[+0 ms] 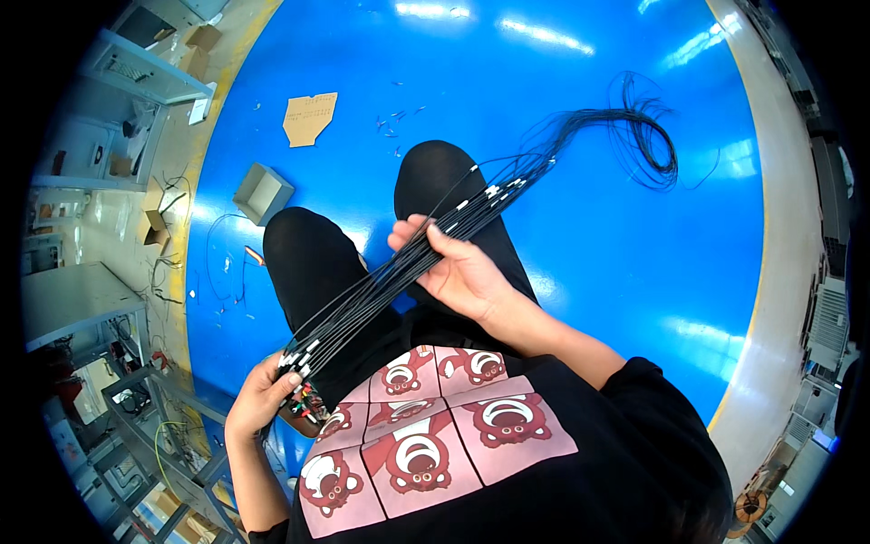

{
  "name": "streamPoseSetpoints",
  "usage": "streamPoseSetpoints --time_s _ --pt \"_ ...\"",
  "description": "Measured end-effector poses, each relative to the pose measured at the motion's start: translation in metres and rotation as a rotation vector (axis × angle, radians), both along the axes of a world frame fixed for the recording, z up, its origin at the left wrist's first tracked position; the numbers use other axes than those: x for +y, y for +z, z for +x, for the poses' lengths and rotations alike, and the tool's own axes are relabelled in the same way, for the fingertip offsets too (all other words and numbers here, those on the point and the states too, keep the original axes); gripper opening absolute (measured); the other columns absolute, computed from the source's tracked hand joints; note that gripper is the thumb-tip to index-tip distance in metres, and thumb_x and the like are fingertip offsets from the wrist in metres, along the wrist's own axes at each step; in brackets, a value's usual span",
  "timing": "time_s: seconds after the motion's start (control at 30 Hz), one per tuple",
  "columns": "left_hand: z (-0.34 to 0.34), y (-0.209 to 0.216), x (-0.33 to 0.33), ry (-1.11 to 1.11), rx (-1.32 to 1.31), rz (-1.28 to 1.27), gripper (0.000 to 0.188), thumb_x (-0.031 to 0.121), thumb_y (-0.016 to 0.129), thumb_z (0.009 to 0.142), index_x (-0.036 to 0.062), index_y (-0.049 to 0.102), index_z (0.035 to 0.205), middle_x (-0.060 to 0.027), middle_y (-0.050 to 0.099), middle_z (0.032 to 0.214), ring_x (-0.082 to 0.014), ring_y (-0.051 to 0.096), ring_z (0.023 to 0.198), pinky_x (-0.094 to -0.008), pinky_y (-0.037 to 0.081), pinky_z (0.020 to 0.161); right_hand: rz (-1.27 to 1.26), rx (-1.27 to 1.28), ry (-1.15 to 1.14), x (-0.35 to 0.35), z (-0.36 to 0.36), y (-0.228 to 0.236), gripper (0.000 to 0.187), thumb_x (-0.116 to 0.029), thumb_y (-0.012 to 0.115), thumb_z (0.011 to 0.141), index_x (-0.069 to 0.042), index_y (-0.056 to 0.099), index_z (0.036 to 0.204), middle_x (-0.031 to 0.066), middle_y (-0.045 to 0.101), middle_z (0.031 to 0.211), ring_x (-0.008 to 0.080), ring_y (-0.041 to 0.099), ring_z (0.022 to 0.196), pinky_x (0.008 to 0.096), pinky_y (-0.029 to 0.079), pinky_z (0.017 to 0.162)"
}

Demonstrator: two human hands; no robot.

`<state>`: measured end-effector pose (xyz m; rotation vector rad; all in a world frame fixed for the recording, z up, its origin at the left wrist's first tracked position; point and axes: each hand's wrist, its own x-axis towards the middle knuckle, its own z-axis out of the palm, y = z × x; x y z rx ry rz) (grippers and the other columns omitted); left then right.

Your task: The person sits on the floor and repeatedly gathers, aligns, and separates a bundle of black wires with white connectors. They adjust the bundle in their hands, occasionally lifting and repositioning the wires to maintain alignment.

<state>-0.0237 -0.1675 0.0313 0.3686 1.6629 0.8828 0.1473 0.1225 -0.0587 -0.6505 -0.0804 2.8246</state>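
The left hand (260, 399) grips one end of a bundle of black wires (372, 288), close to white sleeves (297, 363) and small coloured tips (306, 401). The right hand (460, 274) holds the bundle farther along, thumb on top and fingers curled beneath it. The bundle slants across the person's lap, over the knees, and its loose tail lies coiled on the blue floor (625, 263). A grey box (263, 194) sits near the left knee (308, 245), below a cardboard piece (310, 120).

The knees (435, 172) are viewed from close above by a head-worn fisheye camera, aimed steeply down, with the blue floor (616, 263) taken in beyond and on both sides of them
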Motion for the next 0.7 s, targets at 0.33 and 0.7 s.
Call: streamPoseSetpoints --time_s 0.33,0.7 --pt "0.058 -0.026 0.169 -0.266 0.86 0.22 0.032 0.022 0.058 0.094 -0.0015 0.054 0.114 -0.0173 0.063 0.098 -0.0285 0.065 0.088 -0.0371 0.049 0.077 0.57 0.093 0.102 -0.021 0.002 -0.002 0.036 -0.025 0.044 0.103 -0.003 0.054 0.131 0.0099 0.06 0.125 0.018 0.052 0.12 0.0351 0.041 0.1" --pt "0.047 0.046 0.153 -0.025 0.733 0.185 0.027 0.019 0.053 0.099 -0.0008 0.055 0.08 -0.0011 0.046 0.06 -0.0066 0.04 0.058 -0.0258 0.034 0.051 0.213 0.2 -0.088 0.039 0.033 0.007 0.041 -0.031 0.057 0.097 -0.002 0.053 0.126 0.0168 0.06 0.124 0.0287 0.059 0.116 0.0409 0.047 0.102"
